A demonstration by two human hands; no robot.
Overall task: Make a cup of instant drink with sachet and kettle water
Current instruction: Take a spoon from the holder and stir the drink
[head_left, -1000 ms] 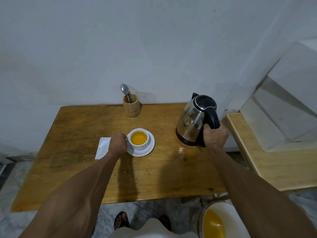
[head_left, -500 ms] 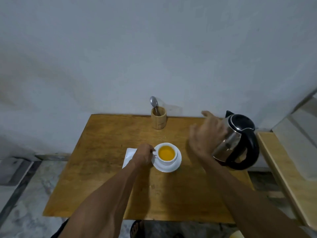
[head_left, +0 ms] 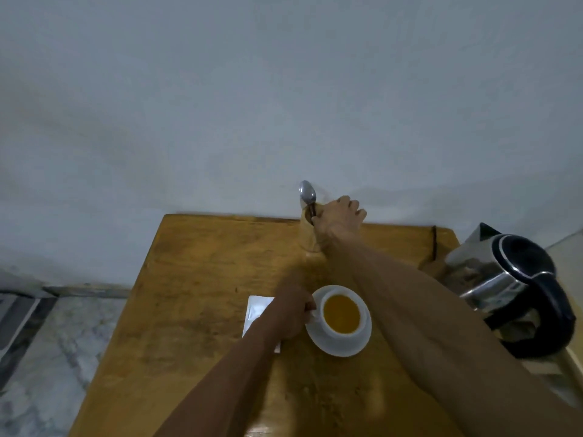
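On wooden table [head_left: 195, 310]: white cup [head_left: 342, 315] of orange drink on saucer [head_left: 339, 346], handle pinched by left hand [head_left: 291, 312]. Right hand [head_left: 339, 217] grips spoon [head_left: 307, 195] in wooden holder [head_left: 307, 234]. Kettle [head_left: 511, 288] stands right; sachet [head_left: 257, 310] left.

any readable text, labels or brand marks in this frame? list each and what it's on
None readable.
White sachet beside the saucer: faint mark, too blurred to read.
Kettle: no label visible.
Wooden holder, spoon and cup: plain.
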